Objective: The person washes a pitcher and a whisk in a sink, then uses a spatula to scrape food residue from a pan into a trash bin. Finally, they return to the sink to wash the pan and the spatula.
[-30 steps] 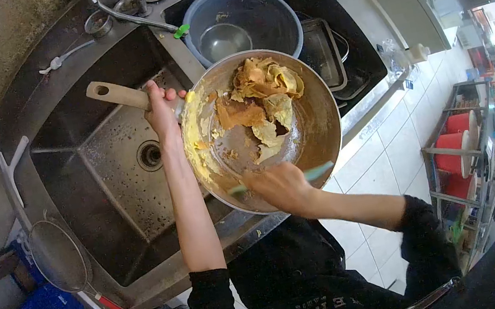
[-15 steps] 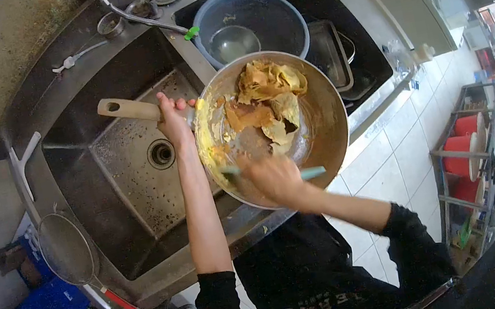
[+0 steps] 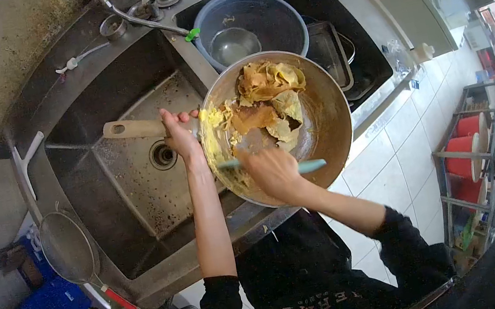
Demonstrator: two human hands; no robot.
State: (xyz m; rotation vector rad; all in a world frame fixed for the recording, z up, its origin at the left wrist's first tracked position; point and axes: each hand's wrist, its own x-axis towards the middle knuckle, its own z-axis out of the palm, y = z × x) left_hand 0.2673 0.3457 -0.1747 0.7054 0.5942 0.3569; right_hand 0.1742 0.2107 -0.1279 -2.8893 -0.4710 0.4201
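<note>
My left hand (image 3: 181, 133) is closed around the base of the beige handle (image 3: 134, 129) of a large frying pan (image 3: 330, 126), which is tilted over the divider between two sinks. Inside the pan lie crumpled, thin yellow-brown sheets (image 3: 271, 81) that look like cooked residue. Yellow scraps (image 3: 211, 124) cling to the wall nearest the handle. My right hand (image 3: 272, 173) grips a pale turquoise tool (image 3: 311, 166), perhaps a spatula or scraper, over the pan's lower part. Its working end presses near the left wall and is partly hidden by blur and my fingers.
A metal sink (image 3: 132, 175) with a drain lies left. In the right basin stand a grey-blue tub (image 3: 298, 26) holding a bowl (image 3: 235, 45) and a dark tray (image 3: 330, 54). The faucet (image 3: 137, 16) reaches over the divider. A strainer (image 3: 68, 245) hangs at the left edge.
The turquoise tool and my right hand have shifted slightly within the pan, and more yellow scraps show loosened along the left wall. My left hand keeps its hold on the handle.
</note>
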